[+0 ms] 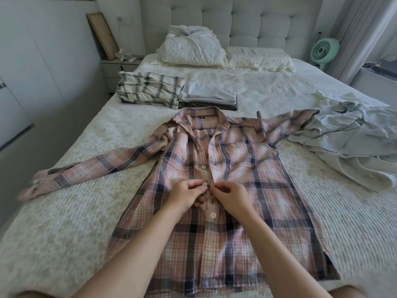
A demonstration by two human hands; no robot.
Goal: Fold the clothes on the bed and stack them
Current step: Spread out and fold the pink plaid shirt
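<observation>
Both hands — left hand (184,193), right hand (231,195) — pinch the plaid shirt (242,168) placket; its collar label (202,117) is too small to read.

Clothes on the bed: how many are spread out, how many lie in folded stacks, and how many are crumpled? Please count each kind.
Spread out flat: 1, the pink plaid button shirt, both hands pinching its front placket.
Folded stacks: 2, the cream plaid folded stack and the pale grey folded stack; the pieces inside each cannot be counted.
Crumpled heaps: 1, the pale grey-white crumpled cloth.
Total: 4
</observation>
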